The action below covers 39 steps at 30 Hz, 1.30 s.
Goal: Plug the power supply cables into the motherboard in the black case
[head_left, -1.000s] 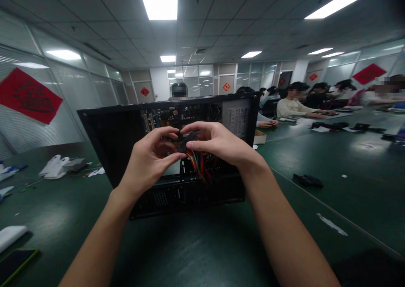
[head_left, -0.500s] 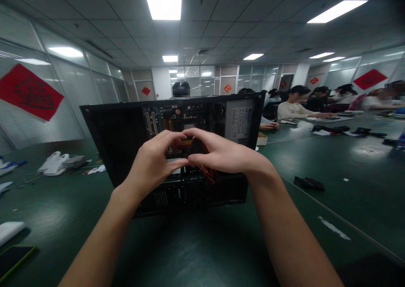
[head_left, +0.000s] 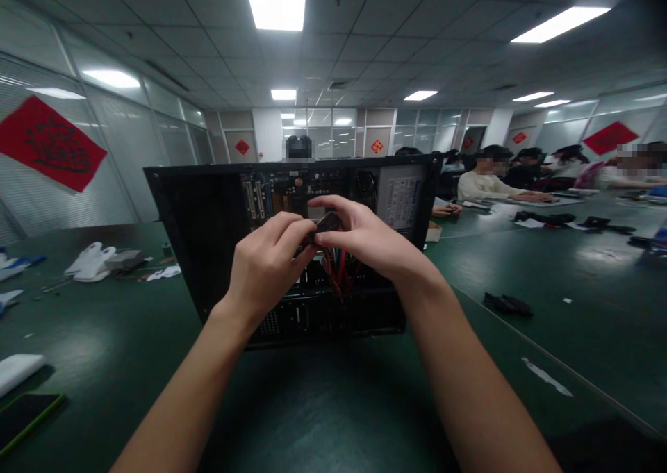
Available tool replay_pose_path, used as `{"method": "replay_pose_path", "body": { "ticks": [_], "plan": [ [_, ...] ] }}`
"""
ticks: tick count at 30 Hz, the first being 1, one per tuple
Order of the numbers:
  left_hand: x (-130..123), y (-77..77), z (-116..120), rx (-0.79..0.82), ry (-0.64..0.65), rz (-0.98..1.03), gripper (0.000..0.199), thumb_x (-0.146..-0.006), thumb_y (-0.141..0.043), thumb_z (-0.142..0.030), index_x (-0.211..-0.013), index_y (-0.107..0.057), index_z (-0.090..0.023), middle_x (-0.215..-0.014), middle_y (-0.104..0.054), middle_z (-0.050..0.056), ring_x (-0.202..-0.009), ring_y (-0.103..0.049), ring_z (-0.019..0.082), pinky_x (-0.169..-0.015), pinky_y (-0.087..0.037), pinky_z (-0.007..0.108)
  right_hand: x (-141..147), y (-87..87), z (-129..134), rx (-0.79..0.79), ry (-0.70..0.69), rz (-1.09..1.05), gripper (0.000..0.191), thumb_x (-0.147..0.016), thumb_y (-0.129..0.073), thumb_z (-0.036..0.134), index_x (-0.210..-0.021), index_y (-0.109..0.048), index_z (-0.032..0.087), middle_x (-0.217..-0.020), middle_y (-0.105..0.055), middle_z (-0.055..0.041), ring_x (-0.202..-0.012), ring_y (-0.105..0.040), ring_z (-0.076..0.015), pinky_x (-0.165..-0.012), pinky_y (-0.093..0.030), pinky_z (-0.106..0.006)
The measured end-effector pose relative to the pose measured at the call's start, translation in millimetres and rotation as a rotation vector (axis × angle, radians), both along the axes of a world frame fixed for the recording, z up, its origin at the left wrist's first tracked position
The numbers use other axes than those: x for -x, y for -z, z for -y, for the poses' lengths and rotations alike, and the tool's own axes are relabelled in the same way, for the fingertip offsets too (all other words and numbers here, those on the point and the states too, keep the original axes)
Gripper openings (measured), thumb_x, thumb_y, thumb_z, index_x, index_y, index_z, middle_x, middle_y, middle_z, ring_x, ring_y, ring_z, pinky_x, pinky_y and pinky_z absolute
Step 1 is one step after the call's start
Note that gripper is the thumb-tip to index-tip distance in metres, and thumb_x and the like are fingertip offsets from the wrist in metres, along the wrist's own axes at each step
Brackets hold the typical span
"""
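Observation:
A black computer case (head_left: pixel 195 244) stands on the green table with its open side facing me. Inside it show the motherboard (head_left: pixel 320 181) at the top and a silver power supply (head_left: pixel 399 198) at the upper right. In front of the board, my right hand (head_left: pixel 367 237) is closed around a dark bundle of power cables (head_left: pixel 329 221). Loose red, orange and blue wires hang below that hand. My left hand (head_left: pixel 268 258) pinches the left end of the same bundle, its fingertips close to the right thumb. The cable tip is hidden by fingers.
On the left lie a phone with a green edge (head_left: pixel 28 417), a white object (head_left: pixel 21 372), a white plastic bag (head_left: pixel 91 261) and a grey box (head_left: pixel 125 260). Black items (head_left: pixel 508 304) and a paper strip (head_left: pixel 547 376) lie right. Other people sit beyond.
My hands have come closer together, and the left fingers now pinch the bundle's end. More of the coloured wires shows below the right hand. The view has shifted slightly.

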<state>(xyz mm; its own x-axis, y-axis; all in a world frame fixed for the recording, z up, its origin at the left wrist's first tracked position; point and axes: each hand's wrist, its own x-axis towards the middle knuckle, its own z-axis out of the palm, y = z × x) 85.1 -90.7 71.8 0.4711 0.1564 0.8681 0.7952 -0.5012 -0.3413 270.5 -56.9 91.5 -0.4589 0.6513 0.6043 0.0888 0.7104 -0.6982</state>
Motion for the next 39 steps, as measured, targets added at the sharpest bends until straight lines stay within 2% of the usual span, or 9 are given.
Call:
{"method": "replay_pose_path", "body": {
  "ticks": [5, 8, 14, 17, 21, 26, 29, 35, 39],
  "plan": [
    [2.9, 8.0, -8.5, 0.0, 0.053, 0.061, 0.015, -0.093, -0.056, -0.025, -0.101, -0.067, -0.017, -0.102, -0.071, 0.007, -0.09, -0.067, 0.016, -0.076, -0.054, 0.026, 3.3, 2.5, -3.2, -0.057, -0.005, 0.016, 0.046, -0.083, -0.061, 0.02, -0.129, -0.057, 0.018, -0.129, -0.06, -0.008, -0.119, -0.054, -0.0219, -0.107, -0.041, -0.042],
    [9.4, 12.4, -16.2, 0.007, 0.04, 0.092, 0.017, -0.093, -0.057, -0.025, -0.103, -0.069, -0.019, -0.103, -0.072, 0.006, -0.09, -0.068, 0.017, -0.078, -0.054, 0.027, 4.2, 5.5, -5.9, -0.097, 0.009, 0.074, 0.039, -0.091, -0.051, 0.021, -0.13, -0.057, 0.019, -0.125, -0.062, -0.0071, -0.117, -0.056, -0.0205, -0.106, -0.043, -0.041],
    [20.2, 24.5, -31.5, 0.121, -0.064, 0.15, 0.02, -0.093, -0.057, -0.028, -0.102, -0.072, -0.019, -0.107, -0.073, 0.005, -0.092, -0.069, 0.019, -0.079, -0.054, 0.029, 11.4, 17.0, -15.7, -0.537, 0.326, 0.326, 0.041, -0.086, -0.043, 0.003, -0.121, -0.062, 0.015, -0.134, -0.053, -0.0125, -0.127, -0.047, -0.0222, -0.11, -0.038, -0.039],
    [22.6, 34.3, -41.4, 0.242, -0.119, 0.161, 0.02, -0.093, -0.058, -0.028, -0.105, -0.073, -0.022, -0.111, -0.073, 0.004, -0.094, -0.07, 0.021, -0.077, -0.054, 0.03, 18.1, 26.2, -22.7, -0.63, 0.486, 0.527, 0.037, -0.089, -0.044, 0.005, -0.118, -0.065, 0.017, -0.13, -0.054, -0.0126, -0.122, -0.048, -0.0249, -0.103, -0.043, -0.041],
    [25.6, 49.4, -57.7, 0.474, -0.181, 0.194, 0.024, -0.092, -0.058, -0.029, -0.11, -0.073, -0.027, -0.114, -0.073, 0.001, -0.099, -0.07, 0.023, -0.076, -0.054, 0.031, 23.1, 45.0, -41.4, -0.604, 0.634, 0.711, 0.029, -0.093, -0.043, 0.008, -0.106, -0.068, 0.015, -0.114, -0.059, -0.0133, -0.108, -0.054, -0.0252, -0.088, -0.048, -0.036],
    [29.8, 59.9, -69.9, 0.726, -0.256, 0.185, 0.024, -0.092, -0.057, -0.032, -0.107, -0.075, -0.027, -0.11, -0.075, 0.002, -0.102, -0.069, 0.024, -0.085, -0.053, 0.032, 14.2, 68.4, -70.0, -0.423, 0.698, 0.812, 0.022, -0.093, -0.046, 0.011, -0.101, -0.067, 0.013, -0.109, -0.061, -0.013, -0.096, -0.061, -0.0221, -0.078, -0.048, -0.031],
    [28.2, 58.4, -73.5, 0.757, -0.297, 0.124, 0.026, -0.092, -0.056, -0.029, -0.11, -0.075, -0.027, -0.115, -0.073, 0.003, -0.106, -0.068, 0.025, -0.087, -0.052, 0.033, 7.8, 76.0, -78.4, -0.387, 0.65, 0.817, 0.02, -0.092, -0.051, 0.016, -0.106, -0.066, 0.015, -0.113, -0.062, -0.0115, -0.101, -0.061, -0.022, -0.079, -0.047, -0.029],
    [9.3, 49.0, -95.0, 0.76, -0.347, -0.18, 0.03, -0.093, -0.05, -0.024, -0.111, -0.073, -0.025, -0.116, -0.072, 0.008, -0.103, -0.068, 0.026, -0.082, -0.052, 0.034, 4.1, 82.3, -82.6, -0.349, 0.587, 0.78, 0.02, -0.089, -0.057, 0.022, -0.105, -0.068, 0.018, -0.112, -0.064, -0.009, -0.103, -0.061, -0.0205, -0.083, -0.046, -0.028],
    [-0.8, 49.3, -103.9, 0.802, -0.352, -0.21, 0.029, -0.093, -0.05, -0.024, -0.11, -0.074, -0.026, -0.114, -0.071, 0.008, -0.101, -0.068, 0.026, -0.076, -0.051, 0.032, 3.6, 83.9, -85.5, -0.336, 0.57, 0.739, 0.018, -0.086, -0.058, 0.021, -0.1, -0.069, 0.017, -0.108, -0.065, -0.008, -0.101, -0.061, -0.0203, -0.083, -0.046, -0.028]
  ]
}}
